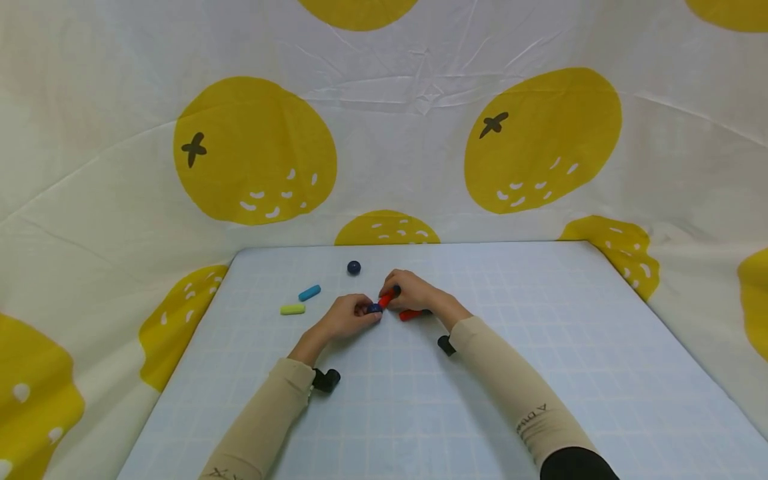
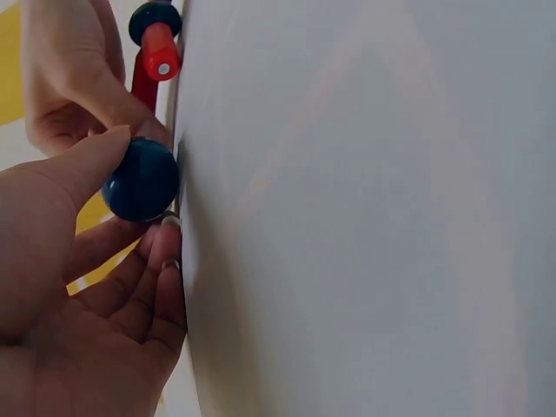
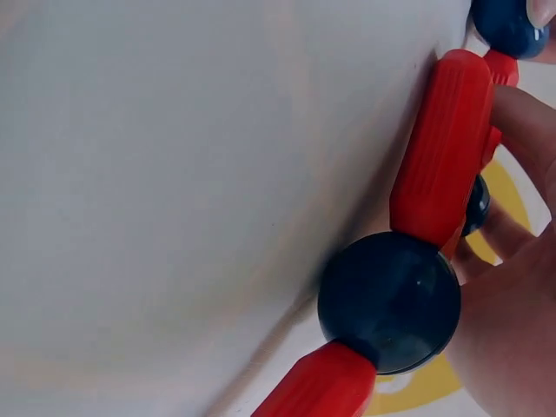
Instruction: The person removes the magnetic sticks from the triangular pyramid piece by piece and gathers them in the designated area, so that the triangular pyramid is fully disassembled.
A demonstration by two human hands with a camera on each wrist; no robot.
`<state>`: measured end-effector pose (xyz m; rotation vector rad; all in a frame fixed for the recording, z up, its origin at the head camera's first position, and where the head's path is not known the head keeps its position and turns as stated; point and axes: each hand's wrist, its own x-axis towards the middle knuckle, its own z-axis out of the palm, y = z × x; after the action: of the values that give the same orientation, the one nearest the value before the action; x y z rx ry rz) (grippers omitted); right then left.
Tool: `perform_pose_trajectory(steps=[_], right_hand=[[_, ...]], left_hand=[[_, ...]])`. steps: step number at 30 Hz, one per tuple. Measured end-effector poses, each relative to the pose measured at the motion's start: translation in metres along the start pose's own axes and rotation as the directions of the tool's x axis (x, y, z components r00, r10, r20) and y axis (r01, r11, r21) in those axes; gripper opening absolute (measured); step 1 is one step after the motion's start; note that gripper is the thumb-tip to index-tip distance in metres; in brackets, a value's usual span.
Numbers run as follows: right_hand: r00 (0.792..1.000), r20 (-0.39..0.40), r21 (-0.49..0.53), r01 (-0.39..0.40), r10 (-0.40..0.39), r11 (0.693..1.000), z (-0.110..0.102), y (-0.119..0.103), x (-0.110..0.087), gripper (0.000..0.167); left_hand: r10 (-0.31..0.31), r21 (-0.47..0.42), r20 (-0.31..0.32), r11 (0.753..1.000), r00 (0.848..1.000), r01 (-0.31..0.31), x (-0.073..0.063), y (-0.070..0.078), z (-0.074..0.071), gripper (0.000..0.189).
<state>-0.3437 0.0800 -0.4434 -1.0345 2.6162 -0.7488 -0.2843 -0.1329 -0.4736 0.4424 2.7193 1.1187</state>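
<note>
Head view: your left grip (image 1: 347,318) pinches a navy ball (image 1: 375,308) over the far half of the table (image 1: 372,413); your right grip (image 1: 411,291) is clamped on a red rod (image 1: 385,301) meeting that ball. Blue (image 1: 309,293) and lime (image 1: 293,309) rods lie farther left.

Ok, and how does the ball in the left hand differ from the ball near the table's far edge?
The held ball is pinched in the left hand; the far ball lies on the table, touched by no hand.
The held ball sits by a red rod; the far ball stands apart from every rod.
The far ball is nearer the table's far edge than the held ball.
Both are dark blue and round.
</note>
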Motion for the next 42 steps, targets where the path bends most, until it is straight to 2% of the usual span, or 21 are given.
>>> perform_pose_trajectory(steps=[9, 18, 22, 24, 26, 30, 36, 39, 42], right_hand=[[1.0, 0.007, -0.008, -0.026, 0.026, 1.0, -0.001, 0.002, 0.002, 0.022], [0.998, -0.022, -0.004, -0.06, 0.06, 0.998, 0.001, 0.004, 0.001, 0.02], [0.997, -0.016, -0.001, -0.071, 0.071, 0.998, 0.002, 0.006, 0.0, 0.021], [0.998, -0.015, -0.003, -0.066, 0.066, 0.998, 0.002, 0.006, -0.001, 0.022], [0.999, -0.017, -0.011, -0.051, 0.05, 0.999, 0.002, 0.006, -0.002, 0.023], [1.0, -0.021, -0.028, -0.024, 0.023, 0.999, 0.0, 0.006, -0.003, 0.025], [1.0, -0.005, -0.039, -0.021, 0.021, 0.999, 0.002, 0.005, -0.002, 0.025], [1.0, 0.004, -0.033, -0.013, 0.014, 0.999, 0.004, 0.003, -0.001, 0.024], [1.0, 0.01, -0.029, -0.012, 0.012, 1.0, 0.003, 0.002, -0.001, 0.025]], left_hand=[[0.004, 0.012, -0.022, 1.0, 1.0, -0.004, -0.001, 0.006, 0.005, 0.024], [0.059, 0.016, 0.062, 0.998, 0.996, -0.06, -0.002, 0.011, 0.008, 0.024], [0.034, 0.033, 0.075, 0.999, 0.997, -0.036, -0.007, 0.011, -0.001, 0.025], [0.01, 0.026, 0.046, 1.0, 0.999, -0.011, -0.007, 0.011, -0.009, 0.027], [-0.02, 0.008, -0.011, 1.0, 1.0, 0.02, -0.006, 0.012, -0.017, 0.031], [-0.056, -0.018, -0.119, 0.998, 0.991, 0.054, 0.007, 0.011, -0.025, 0.039], [-0.086, 0.008, -0.205, 0.996, 0.975, 0.089, 0.036, 0.003, -0.021, 0.039], [-0.106, 0.03, -0.231, 0.993, 0.967, 0.116, 0.044, -0.001, -0.018, 0.039], [-0.153, 0.026, -0.233, 0.986, 0.96, 0.164, 0.051, 0.0, -0.015, 0.04]])
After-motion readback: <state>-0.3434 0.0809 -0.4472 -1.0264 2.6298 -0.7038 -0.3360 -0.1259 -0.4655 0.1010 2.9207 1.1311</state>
